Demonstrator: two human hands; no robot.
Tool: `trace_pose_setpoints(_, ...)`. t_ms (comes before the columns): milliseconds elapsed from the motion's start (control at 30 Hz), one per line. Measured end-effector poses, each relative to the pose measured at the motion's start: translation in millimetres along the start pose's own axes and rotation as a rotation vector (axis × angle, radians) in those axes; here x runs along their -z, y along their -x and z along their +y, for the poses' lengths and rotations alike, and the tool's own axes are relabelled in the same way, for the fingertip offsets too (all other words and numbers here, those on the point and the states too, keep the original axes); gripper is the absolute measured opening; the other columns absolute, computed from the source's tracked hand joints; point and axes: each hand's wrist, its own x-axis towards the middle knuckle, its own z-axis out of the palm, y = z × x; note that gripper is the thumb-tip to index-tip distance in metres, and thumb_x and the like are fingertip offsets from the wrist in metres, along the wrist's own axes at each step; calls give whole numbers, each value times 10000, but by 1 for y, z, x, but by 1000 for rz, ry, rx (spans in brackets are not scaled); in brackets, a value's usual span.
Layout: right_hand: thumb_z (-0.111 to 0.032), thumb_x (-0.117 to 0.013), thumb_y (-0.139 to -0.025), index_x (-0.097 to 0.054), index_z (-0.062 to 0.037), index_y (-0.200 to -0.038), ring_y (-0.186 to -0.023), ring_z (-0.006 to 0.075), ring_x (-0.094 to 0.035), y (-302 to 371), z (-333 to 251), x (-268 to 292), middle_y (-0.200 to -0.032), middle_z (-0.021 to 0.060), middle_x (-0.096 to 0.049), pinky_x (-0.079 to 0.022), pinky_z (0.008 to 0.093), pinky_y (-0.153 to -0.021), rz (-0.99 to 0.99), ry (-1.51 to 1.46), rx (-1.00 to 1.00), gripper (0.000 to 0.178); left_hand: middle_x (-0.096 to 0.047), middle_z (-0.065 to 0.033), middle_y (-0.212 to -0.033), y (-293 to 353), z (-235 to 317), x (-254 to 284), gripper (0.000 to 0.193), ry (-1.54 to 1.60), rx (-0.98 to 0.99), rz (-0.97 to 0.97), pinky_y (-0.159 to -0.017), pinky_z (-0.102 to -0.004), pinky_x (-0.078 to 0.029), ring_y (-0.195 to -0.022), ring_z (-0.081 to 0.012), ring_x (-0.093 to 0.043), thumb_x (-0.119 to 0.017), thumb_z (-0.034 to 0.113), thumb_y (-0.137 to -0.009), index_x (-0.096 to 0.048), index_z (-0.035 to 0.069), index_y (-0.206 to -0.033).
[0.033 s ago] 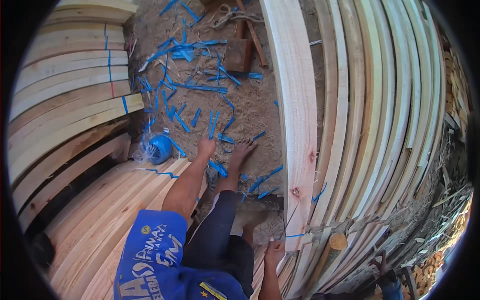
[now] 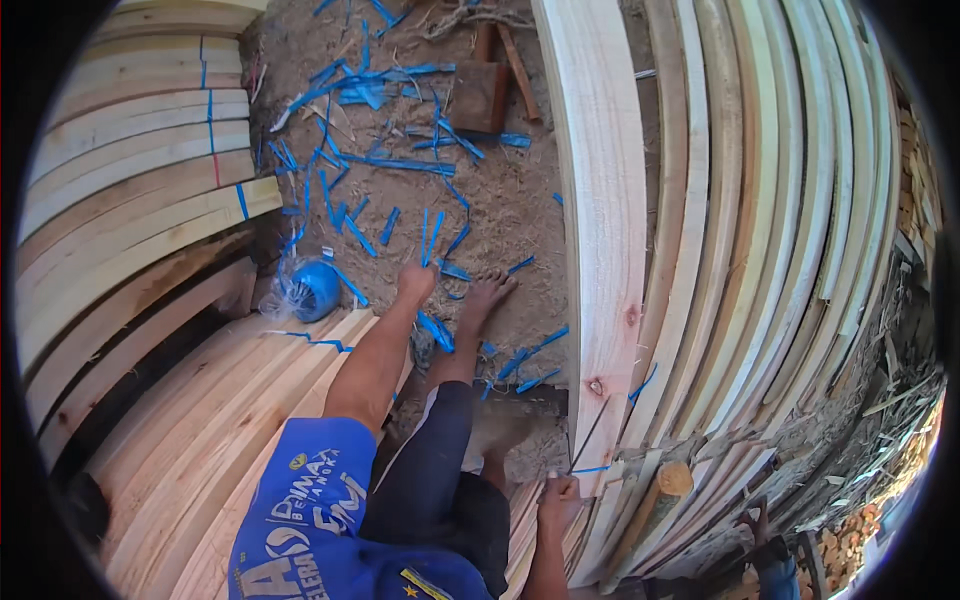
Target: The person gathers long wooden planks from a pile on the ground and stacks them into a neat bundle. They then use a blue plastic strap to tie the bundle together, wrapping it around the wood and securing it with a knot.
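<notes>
My left hand [image 2: 418, 283] is closed around narrow blue plastic strips [image 2: 431, 236], whose ends stick up past the fingers above the dirt. My right hand [image 2: 560, 492] is closed beside the near end of a long pale plank [image 2: 600, 240]. From that fist a thin dark rod-like tool [image 2: 591, 434] slants up across the plank; its exact kind is not clear. A blue strip [image 2: 592, 469] crosses the plank close to the right fist. My bare foot [image 2: 488, 296] rests on the ground near the left hand.
Stacked boards [image 2: 130, 140] line the left, with more planks [image 2: 250, 390] beside me. A long row of boards [image 2: 745, 230] fills the right. Blue scraps [image 2: 400, 165] litter the dirt around a brown block [image 2: 479, 98]. A blue roll [image 2: 313, 290] lies left. Another person's hand [image 2: 757, 522] shows lower right.
My right hand has shifted slightly up and right, and more of the dark tool shows over the plank. My left hand still holds the blue strips.
</notes>
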Motion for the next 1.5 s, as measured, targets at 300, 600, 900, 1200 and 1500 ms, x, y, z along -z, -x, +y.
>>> trace_pose_setpoints(300, -186, -638, -820, -447, -70, -761, -442, 89, -459, 26, -82, -29, -515, 13, -460, -407, 239, -438, 123, -114, -218, 230, -624, -222, -939, -54, 49, -144, 280, -226, -429, -461, -808, -466, -467, -899, -393, -594, -583, 262, -768, -636, 57, -950)
trace_pose_setpoints(600, -286, -683, -797, -488, -48, -876, -542, 204, -499, 72, -61, -32, -733, 50, -568, -456, 335, -553, -95, -442, -315, 318, -623, -225, -943, -32, 89, -184, 271, -199, -309, -377, -782, -486, -470, -878, -363, -615, -557, 280, -832, -624, 63, -980)
trace_pose_setpoints(900, -22, -625, -801, -457, -67, -774, -458, 83, -487, 14, -3, -52, -541, 30, -498, -413, 222, -433, -348, -440, -250, 176, -594, -53, -674, -41, 5, -114, 317, 714, 181, -105, -394, -291, -345, -460, -136, -473, -563, 358, -877, -622, 49, -833)
trace_pose_setpoints(1200, -62, -679, -787, -507, -29, -850, -639, 150, -568, 22, -117, -23, -782, 84, -597, -506, 296, -596, -658, -429, 49, 186, -505, -20, -659, 202, 127, 171, 308, 1324, 39, 21, -311, -207, -267, -386, -69, -368, -512, 387, -910, -501, 86, -846)
trace_pose_setpoints(1500, -140, -620, -837, -480, -62, -864, -606, 194, -562, 100, -283, -14, -693, 61, -521, -523, 506, -711, -914, -1166, -161, 162, -502, -41, -609, 383, 163, 271, 348, 1537, -18, 135, -296, -225, -265, -375, -85, -384, -479, 414, -918, -480, 79, -823)
